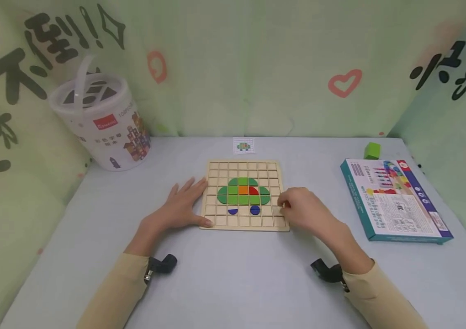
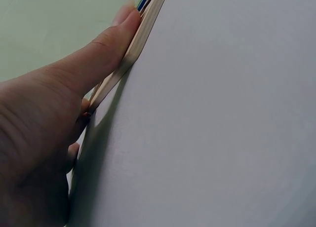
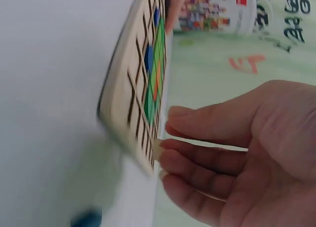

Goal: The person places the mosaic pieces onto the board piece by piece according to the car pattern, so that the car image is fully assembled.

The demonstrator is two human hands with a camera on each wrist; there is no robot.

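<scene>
A square wooden grid board (image 1: 223, 222) lies on the table. Green, orange and red tiles form a car-like shape on it, with a half-blue tile (image 1: 233, 211) and a blue round tile (image 1: 255, 210) below. My left hand (image 1: 180, 204) rests on the board's left side with its fingers spread, the thumb (image 2: 98, 49) along the front-left corner. At the right edge, the fingers of my right hand (image 1: 304, 208) are bent together. In the right wrist view a small pale wooden tile (image 3: 157, 149) shows at their tips, partly hidden.
A pattern card (image 1: 243, 145) lies behind the board. Back left stands a white bucket (image 1: 107, 132) with a handle. To the right are a flat teal-edged box (image 1: 397, 201) and a green block (image 1: 372, 151). Printed cloth hangs around the table (image 1: 233, 283).
</scene>
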